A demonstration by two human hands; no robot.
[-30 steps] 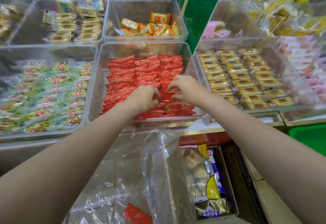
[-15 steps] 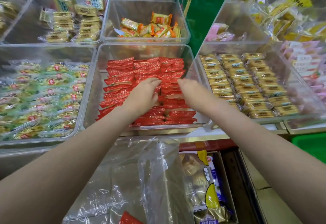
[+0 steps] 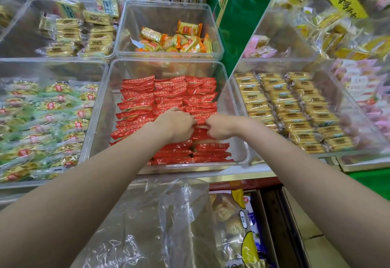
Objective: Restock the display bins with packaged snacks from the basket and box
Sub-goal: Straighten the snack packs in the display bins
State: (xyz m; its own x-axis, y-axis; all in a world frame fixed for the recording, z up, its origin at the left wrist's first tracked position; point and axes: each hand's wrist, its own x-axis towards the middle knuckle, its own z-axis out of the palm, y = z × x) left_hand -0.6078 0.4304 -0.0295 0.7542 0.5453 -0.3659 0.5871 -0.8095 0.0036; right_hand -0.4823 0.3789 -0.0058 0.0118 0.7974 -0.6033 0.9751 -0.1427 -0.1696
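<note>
Red snack packs (image 3: pixel 168 92) fill the clear middle bin (image 3: pixel 101 124) in neat rows. I have both hands inside that bin, close together near its front half. My left hand (image 3: pixel 177 124) has its fingers curled down onto the packs, and my right hand (image 3: pixel 219 126) does too. They seem to pinch packs in the middle row, but I cannot tell just how many. I think I hold them this way to push the packs tight and straight, so more will fit. Below the bin, a crinkly plastic bag (image 3: pixel 152 225) hangs open. Beside that bag, under the bin's right corner, sits a box (image 3: pixel 263 225) with more snacks.
</note>
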